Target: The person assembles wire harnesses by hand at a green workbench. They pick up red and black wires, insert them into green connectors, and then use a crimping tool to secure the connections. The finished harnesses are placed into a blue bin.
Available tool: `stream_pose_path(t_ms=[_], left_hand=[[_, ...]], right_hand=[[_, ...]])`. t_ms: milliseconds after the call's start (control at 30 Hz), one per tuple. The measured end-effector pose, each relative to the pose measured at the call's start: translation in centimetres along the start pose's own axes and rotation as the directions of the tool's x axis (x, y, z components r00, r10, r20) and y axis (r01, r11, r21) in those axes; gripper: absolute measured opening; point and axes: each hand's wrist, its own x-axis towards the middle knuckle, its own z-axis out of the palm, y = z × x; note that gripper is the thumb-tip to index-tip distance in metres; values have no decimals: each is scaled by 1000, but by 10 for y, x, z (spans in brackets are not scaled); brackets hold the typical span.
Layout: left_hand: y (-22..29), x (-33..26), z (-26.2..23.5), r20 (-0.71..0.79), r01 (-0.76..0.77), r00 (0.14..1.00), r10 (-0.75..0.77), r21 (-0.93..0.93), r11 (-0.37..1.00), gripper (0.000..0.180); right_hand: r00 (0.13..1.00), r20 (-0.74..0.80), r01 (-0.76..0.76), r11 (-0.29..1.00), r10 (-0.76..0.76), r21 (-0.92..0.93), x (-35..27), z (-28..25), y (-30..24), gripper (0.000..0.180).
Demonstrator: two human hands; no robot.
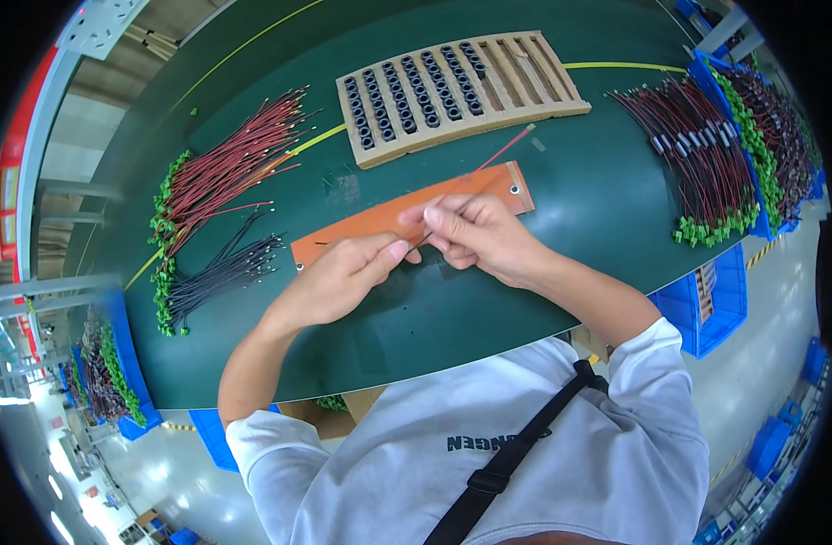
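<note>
While left hand (338, 277) pinches closed, right hand (475, 232) grip clamps red wire (502, 153).

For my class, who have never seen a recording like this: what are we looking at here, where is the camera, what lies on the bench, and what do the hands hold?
There is no machine here: a person works with two bare hands. The one picture comes from a wide camera on the person's head looking down, so straight edges bend.

On the green table lie an orange strip, a wooden tray partly filled with dark rings, and bundles of red wires and dark wires with green ends. More wires lie at the right.

The left hand and right hand meet over the strip, pinching a thin red wire between the fingers.
</note>
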Motion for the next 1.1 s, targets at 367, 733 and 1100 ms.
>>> stream_pose_path(t_ms=[367,733,1100], left_hand=[[-21,-23,-5,-147,-106,980,135,192,976,30],[-36,19,27,-166,-134,982,90,-274,952,30],[-31,20,28,-167,-116,984,66,-312,943,31]], right_hand=[[989,-78,112,982,-125,-154,4,-2,12,31],[785,-182,421,726,-592,-544,4,-12,1,61],[844,-114,357,707,-525,-611,1,-11,0,39]])
